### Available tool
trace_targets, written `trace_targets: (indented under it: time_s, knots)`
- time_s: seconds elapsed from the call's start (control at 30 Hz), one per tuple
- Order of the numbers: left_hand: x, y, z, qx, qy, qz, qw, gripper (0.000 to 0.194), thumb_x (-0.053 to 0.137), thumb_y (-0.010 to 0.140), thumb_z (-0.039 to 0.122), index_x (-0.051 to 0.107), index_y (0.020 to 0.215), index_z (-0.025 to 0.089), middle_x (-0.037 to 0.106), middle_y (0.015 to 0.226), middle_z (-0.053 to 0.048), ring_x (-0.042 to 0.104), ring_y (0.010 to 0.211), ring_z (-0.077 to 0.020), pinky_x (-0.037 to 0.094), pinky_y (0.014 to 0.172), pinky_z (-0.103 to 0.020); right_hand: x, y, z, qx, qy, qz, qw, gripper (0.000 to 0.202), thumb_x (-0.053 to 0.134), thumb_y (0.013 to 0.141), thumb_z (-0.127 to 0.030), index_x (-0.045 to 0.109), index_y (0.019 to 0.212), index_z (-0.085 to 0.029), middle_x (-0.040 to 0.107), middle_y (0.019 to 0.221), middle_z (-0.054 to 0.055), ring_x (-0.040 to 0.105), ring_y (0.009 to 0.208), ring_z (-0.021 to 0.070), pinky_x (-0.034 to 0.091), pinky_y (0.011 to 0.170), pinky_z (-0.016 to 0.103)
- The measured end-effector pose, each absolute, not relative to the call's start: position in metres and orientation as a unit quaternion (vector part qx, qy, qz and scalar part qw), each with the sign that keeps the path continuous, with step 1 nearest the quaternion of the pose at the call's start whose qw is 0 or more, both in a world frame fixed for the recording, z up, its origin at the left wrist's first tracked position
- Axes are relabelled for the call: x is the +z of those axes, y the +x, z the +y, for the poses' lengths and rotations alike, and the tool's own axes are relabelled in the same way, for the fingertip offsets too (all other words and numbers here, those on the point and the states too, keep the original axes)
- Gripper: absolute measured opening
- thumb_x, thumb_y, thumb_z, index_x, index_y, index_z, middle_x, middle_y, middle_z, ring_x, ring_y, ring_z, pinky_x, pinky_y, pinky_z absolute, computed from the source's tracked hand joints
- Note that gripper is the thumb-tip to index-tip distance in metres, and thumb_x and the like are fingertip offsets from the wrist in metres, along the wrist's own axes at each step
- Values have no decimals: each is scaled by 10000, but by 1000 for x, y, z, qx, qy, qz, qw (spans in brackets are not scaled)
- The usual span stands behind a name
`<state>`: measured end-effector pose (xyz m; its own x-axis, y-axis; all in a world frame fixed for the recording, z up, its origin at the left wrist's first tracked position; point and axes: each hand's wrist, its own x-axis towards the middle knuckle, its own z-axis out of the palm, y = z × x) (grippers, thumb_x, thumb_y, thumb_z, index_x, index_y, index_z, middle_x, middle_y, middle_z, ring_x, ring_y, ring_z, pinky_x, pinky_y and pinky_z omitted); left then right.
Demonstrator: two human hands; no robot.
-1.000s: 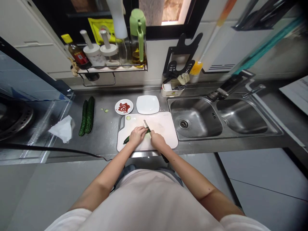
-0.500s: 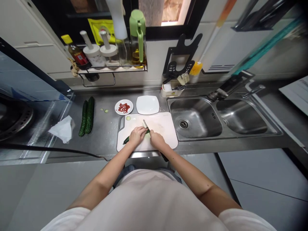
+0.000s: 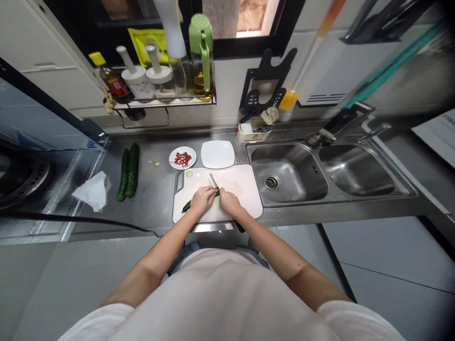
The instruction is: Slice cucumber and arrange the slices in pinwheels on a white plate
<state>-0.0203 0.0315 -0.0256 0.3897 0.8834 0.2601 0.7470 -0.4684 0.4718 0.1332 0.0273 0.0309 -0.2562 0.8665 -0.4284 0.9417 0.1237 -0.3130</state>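
On the white cutting board point(image 3: 245, 189), my left hand point(image 3: 202, 200) is closed over a dark green cucumber point(image 3: 186, 207), whose ends show on both sides of the fingers. My right hand point(image 3: 229, 203) grips a knife point(image 3: 213, 180); its blade points away from me and lies against the cucumber's right end, by my left fingertips. The black end of the knife handle shows below my right wrist. A thin cucumber slice point(image 3: 189, 174) lies at the board's upper left corner.
Behind the board stand a small plate of chopped red pieces point(image 3: 174, 164) and a white square plate point(image 3: 217, 154). Two whole cucumbers point(image 3: 132, 170) and a crumpled tissue point(image 3: 93, 191) lie left. A double sink point(image 3: 289, 204) is at right; a bottle rack point(image 3: 167, 105) hangs behind.
My right hand and the knife have shifted slightly to the left, closer to my left fingertips. The left hand keeps its hold on the cucumber.
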Motion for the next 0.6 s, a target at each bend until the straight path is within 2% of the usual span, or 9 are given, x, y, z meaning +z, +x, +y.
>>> trace_targets:
  time_s: [0.6]
  knots:
    - [-27,-19,29,248,820,499,134,223,495,938,259,696,1029,228,665,1035,-53,576,952,-181,481,861,-332,31,131,9,-246,629,733,80,342,345,896,-59,419,1226,-113,678,1021,162,655,992,237,464,799,305]
